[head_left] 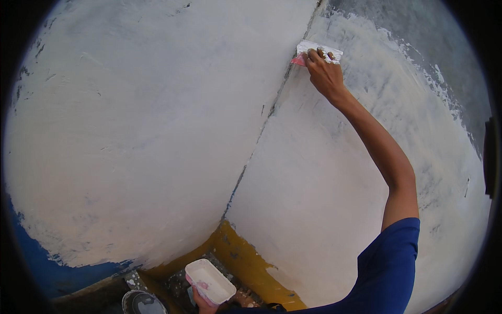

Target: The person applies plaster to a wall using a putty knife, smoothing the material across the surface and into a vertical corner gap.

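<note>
My right arm, in a dark blue short sleeve, stretches up to the wall corner. At its end my right hand (327,79) grips a flat putty spreader (304,47) smeared with white filler, a red patch showing on its lower left. The spreader's left edge lies at the dark corner seam, against the right wall (319,172). White smears also cover some fingertips. Low in the view, my left hand (204,304) is closed around the side of a pale rectangular tub (218,273); pinkish-white residue marks its inside and outer wall. Part of that hand is hidden below the tub.
The left wall (141,131) is coated whitish, with a blue band (68,277) along its bottom. A mustard-yellow band (246,256) runs along the right wall's foot. A round bucket (144,303) stands at lower left. Bare grey wall (418,23) shows at upper right.
</note>
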Action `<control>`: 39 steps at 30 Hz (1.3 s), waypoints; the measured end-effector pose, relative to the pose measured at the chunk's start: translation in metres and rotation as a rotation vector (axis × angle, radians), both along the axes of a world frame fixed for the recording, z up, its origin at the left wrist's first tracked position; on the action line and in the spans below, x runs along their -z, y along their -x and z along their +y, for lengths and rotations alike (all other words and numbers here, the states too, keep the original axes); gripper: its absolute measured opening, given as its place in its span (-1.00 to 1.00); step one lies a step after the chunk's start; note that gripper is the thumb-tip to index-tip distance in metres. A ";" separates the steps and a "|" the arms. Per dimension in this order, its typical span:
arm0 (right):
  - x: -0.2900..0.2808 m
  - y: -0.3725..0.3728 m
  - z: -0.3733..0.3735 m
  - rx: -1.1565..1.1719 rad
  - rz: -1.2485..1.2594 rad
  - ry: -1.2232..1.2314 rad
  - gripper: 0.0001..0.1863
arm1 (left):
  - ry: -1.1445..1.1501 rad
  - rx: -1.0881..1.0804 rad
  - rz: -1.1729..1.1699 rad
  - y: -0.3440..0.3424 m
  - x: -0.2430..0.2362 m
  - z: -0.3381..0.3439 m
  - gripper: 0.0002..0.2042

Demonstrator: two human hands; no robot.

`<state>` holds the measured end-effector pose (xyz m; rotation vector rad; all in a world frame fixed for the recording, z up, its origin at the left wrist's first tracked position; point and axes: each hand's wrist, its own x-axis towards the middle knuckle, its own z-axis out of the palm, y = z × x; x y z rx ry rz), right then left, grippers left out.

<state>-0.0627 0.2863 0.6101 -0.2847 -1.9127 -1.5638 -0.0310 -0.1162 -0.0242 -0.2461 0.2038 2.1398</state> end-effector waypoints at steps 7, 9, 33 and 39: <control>0.021 0.017 -0.018 0.196 -0.165 0.211 -0.75 | 0.043 -0.061 0.081 -0.003 0.008 -0.004 -0.35; -0.006 0.015 -0.033 0.177 -0.055 0.248 -0.72 | 0.031 -0.049 0.056 -0.004 0.003 -0.006 -0.35; 0.044 -0.024 0.015 0.164 0.058 -0.027 -0.64 | 0.012 0.003 0.076 0.009 0.008 -0.006 -0.35; 0.135 -0.033 0.001 0.176 -0.055 0.210 -0.79 | 0.022 -0.002 0.073 0.010 0.024 -0.014 -0.38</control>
